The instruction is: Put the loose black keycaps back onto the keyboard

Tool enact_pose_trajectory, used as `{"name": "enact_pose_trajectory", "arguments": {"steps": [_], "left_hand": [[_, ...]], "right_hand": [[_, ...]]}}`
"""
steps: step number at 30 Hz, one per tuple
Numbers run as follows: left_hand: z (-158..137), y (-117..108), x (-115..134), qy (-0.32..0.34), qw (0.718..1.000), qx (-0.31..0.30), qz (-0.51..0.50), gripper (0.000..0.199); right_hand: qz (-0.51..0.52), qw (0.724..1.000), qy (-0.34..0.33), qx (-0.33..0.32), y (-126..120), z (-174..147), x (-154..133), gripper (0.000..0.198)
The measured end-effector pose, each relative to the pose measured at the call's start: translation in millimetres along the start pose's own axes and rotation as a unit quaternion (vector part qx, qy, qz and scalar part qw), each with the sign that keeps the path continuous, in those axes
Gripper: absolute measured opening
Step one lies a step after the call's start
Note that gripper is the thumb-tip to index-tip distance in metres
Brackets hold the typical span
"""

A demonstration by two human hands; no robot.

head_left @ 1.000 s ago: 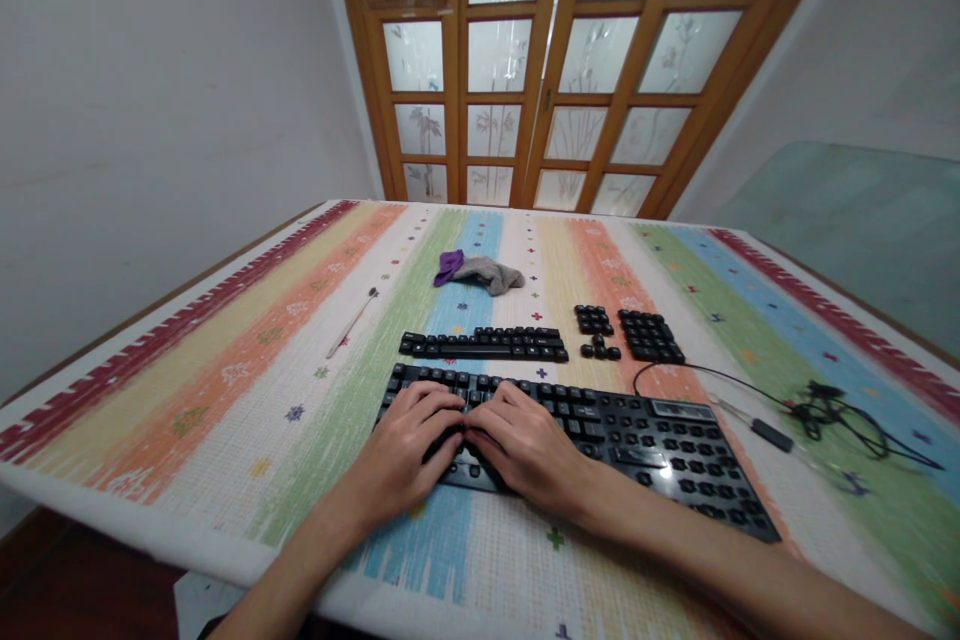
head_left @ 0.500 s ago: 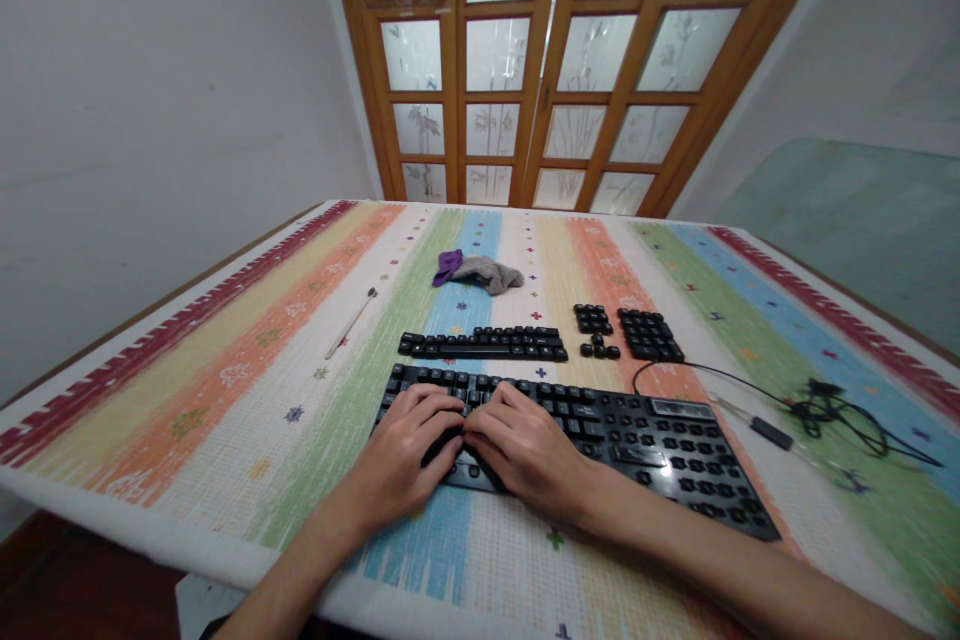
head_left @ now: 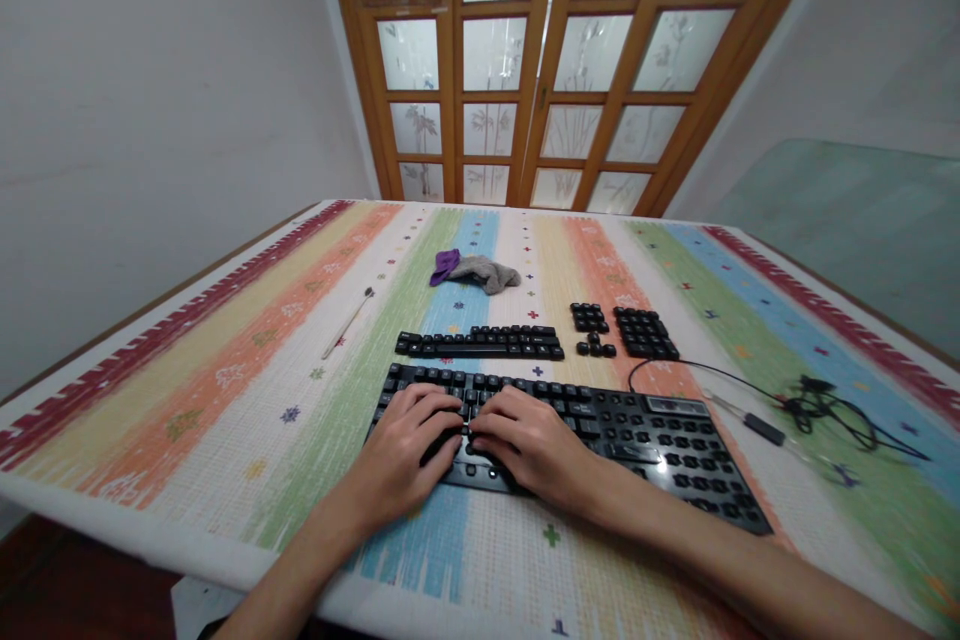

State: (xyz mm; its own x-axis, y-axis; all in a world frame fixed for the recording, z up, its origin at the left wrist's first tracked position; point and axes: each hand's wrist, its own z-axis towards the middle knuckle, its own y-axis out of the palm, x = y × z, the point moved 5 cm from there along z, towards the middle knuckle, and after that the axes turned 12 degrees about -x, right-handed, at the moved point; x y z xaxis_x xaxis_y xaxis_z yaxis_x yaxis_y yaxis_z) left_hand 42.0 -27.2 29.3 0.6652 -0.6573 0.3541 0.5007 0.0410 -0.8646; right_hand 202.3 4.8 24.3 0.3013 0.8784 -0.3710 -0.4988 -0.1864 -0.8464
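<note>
A black keyboard (head_left: 660,460) lies along the near middle of the table, with bare key posts on its right part and keys on its upper rows. Over its left half rests my left hand (head_left: 412,435), thumb and fingers spread on the keys. My right hand (head_left: 529,440) bends in from the right, its fingers curled close together on the keyboard beside the left fingertips. Whatever its tips pinch or press is hidden. Just behind the keyboard lie loose black keycaps (head_left: 480,345) in rows, with more keycaps (head_left: 645,332) grouped to the right.
A grey and purple cloth (head_left: 480,272) lies further back. On the left is a thin brush (head_left: 349,322). A coiled black cable (head_left: 825,410) and a small dark-ended tool (head_left: 763,427) lie at right. A striped tablecloth (head_left: 225,380) covers the table.
My right fingertips have drawn slightly right, leaving a small gap to the left fingertips. The left hand barely differs. The whole view has shifted slightly.
</note>
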Motion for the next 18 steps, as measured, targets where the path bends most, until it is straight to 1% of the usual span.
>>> {"name": "enact_pose_trajectory", "arguments": {"steps": [3,7,10,14,16,18], "left_hand": [[-1,-1,0,0.0,1.0,0.005,-0.005,0.014],[-2,0,-1,0.002,1.0,0.004,-0.015,0.018],[-3,2,0,0.009,1.0,0.008,-0.019,0.022],[-3,2,1,0.016,0.999,0.021,-0.021,0.018],[-3,2,1,0.014,0.999,0.025,-0.023,0.017],[-3,1,0,0.009,0.999,0.027,-0.023,0.019]], "right_hand": [[0.029,0.999,0.023,-0.001,-4,2,-1,0.008],[0.104,0.992,0.077,-0.01,-10,8,-1,0.005],[0.158,0.979,0.125,-0.015,-13,14,-1,0.007],[0.232,0.956,0.181,-0.019,-13,18,2,0.006],[0.232,0.955,0.185,-0.024,-13,18,1,0.004],[0.191,0.968,0.16,-0.028,-15,17,-1,0.003]]}}
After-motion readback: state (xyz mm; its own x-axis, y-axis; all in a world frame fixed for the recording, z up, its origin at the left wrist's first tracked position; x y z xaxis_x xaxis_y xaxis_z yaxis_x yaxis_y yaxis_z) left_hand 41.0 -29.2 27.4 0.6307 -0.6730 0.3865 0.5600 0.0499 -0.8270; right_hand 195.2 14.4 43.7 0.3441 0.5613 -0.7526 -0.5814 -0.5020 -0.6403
